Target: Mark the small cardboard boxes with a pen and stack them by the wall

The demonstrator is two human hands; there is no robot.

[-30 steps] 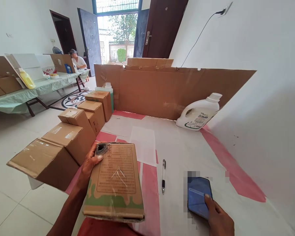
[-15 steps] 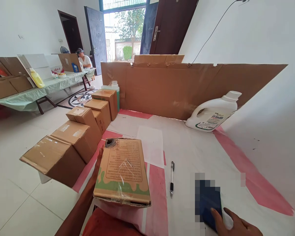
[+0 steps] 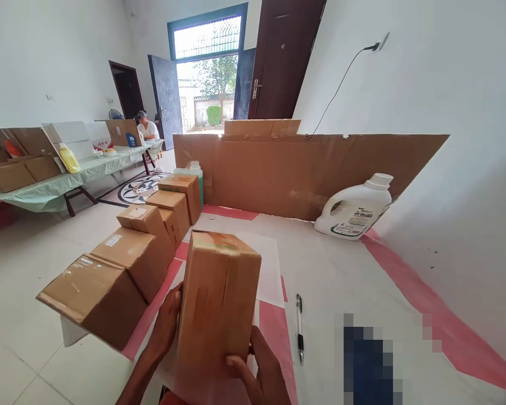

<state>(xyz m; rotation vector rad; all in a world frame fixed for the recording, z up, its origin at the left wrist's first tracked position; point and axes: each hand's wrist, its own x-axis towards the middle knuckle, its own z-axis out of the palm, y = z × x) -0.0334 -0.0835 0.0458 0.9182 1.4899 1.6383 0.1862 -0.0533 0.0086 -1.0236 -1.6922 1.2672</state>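
Both hands grip the cardboard box [image 3: 219, 298] upright over the desk [image 3: 341, 270]: left hand [image 3: 166, 326] on its side, right hand [image 3: 261, 374] at bottom corner. Mid-handling; next move likely needs steady two-hand support, pen [image 3: 299, 326] nearby.

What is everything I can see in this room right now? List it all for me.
held box: 1, brown cardboard, upright between both hands at the near table edge
row of boxes: 6 or so, brown, along the table's left side
pen: 1, black and silver, lying on the table right of the held box
detergent bottle: 1, white, lying tilted by the cardboard screen
capped bottle: 1, greenish with a white cap, behind the far box
cardboard screen: 1, brown, standing across the table's far end
table cover: white with pink bands
blurred dark patch: 1, near right
far table: green cover, boxes, a yellow bottle; a person sits behind it
left hand: on the box's left side
right hand: on its lower front
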